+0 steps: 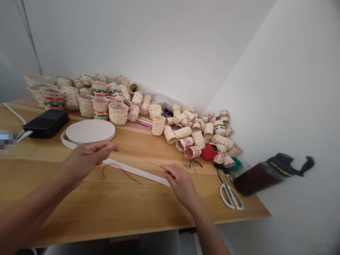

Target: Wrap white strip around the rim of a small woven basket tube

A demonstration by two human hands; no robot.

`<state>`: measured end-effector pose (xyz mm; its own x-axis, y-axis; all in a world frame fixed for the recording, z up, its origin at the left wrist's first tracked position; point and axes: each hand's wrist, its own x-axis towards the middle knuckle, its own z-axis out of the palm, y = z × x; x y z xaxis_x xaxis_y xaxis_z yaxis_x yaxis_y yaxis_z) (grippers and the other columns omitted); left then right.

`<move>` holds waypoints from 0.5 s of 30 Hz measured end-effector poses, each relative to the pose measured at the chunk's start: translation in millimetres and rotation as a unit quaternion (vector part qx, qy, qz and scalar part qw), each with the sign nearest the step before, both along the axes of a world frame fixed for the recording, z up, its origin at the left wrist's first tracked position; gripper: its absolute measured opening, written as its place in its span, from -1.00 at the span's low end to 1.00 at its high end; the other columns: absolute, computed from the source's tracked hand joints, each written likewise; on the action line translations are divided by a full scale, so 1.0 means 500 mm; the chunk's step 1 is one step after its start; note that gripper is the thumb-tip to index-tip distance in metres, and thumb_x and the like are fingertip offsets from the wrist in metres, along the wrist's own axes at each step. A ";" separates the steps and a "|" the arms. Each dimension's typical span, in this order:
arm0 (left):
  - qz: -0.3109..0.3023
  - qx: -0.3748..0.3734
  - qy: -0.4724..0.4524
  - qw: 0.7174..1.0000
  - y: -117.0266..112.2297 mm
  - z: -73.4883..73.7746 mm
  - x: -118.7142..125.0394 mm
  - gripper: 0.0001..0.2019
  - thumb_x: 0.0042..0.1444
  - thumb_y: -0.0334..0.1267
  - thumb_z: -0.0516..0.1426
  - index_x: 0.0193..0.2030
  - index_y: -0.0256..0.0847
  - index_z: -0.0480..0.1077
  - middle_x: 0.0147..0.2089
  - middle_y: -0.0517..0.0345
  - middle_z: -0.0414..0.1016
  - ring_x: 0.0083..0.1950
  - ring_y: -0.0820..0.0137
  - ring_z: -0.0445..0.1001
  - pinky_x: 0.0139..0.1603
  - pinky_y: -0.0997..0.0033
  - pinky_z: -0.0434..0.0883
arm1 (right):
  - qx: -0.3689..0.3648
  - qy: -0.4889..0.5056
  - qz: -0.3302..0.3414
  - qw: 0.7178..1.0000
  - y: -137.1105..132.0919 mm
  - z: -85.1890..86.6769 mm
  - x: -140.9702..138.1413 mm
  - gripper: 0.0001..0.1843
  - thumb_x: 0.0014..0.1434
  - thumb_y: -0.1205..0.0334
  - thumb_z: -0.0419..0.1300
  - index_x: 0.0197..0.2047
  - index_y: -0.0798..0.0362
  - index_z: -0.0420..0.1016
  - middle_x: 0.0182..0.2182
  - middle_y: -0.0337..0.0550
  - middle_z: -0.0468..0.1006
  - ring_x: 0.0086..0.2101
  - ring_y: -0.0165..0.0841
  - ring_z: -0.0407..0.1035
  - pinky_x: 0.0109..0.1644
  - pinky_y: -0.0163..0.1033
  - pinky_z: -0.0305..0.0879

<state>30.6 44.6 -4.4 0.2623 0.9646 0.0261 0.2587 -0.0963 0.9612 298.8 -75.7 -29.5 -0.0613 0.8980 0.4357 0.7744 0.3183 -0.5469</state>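
Note:
A thin red thread (138,154) stretches between my two hands above the wooden table. My left hand (91,156) pinches one end, just in front of a flat roll of white ribbon (90,131). At the other end, my right hand (178,179) has its fingers pressed together on the thread; whether a needle is in them I cannot tell. Loose red thread (124,170) trails below my left hand. Under both hands, a white ribbon strip (138,172) runs from the roll toward my right hand, which hides its end.
Many small woven baskets (118,113) are heaped along the wall. A black box (46,123) with cables sits left. White-handled scissors (230,194), a red thread spool (209,152), glasses (193,163) and a dark bottle (261,175) are on the right, near the table edge (255,216).

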 end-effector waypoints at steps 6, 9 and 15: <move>0.115 -0.023 -0.096 0.988 -0.011 0.023 -0.021 -0.65 -0.04 -0.07 0.11 -0.23 -0.32 0.42 -0.63 0.36 0.02 -0.57 0.56 -0.02 -0.56 0.54 -0.08 | 0.004 -0.052 -0.136 0.989 -0.042 0.015 0.160 -0.76 0.24 0.19 0.07 -0.14 0.03 0.53 -0.22 -0.06 0.57 -0.21 -0.26 0.43 -0.12 -0.17 0.35; 0.127 -0.027 -0.118 0.984 -0.021 0.030 -0.016 -0.68 -0.03 -0.09 0.11 -0.25 -0.31 0.42 -0.63 0.35 0.04 -0.58 0.57 -0.02 -0.57 0.53 -0.08 | 0.006 -0.026 -0.194 0.981 -0.037 0.038 0.205 -0.73 0.19 0.10 0.09 -0.21 0.04 0.55 -0.26 -0.06 0.59 -0.25 -0.24 0.45 -0.16 -0.17 0.36; 0.149 -0.015 -0.141 0.979 -0.008 0.014 -0.043 -0.68 -0.02 -0.08 0.13 -0.23 -0.29 0.42 -0.60 0.35 0.02 -0.57 0.58 -0.02 -0.60 0.56 -0.07 | -0.006 0.009 -0.236 0.972 -0.083 0.090 0.223 -0.66 0.14 0.00 0.13 -0.18 0.04 0.56 -0.22 -0.08 0.60 -0.25 -0.24 0.46 -0.17 -0.19 0.36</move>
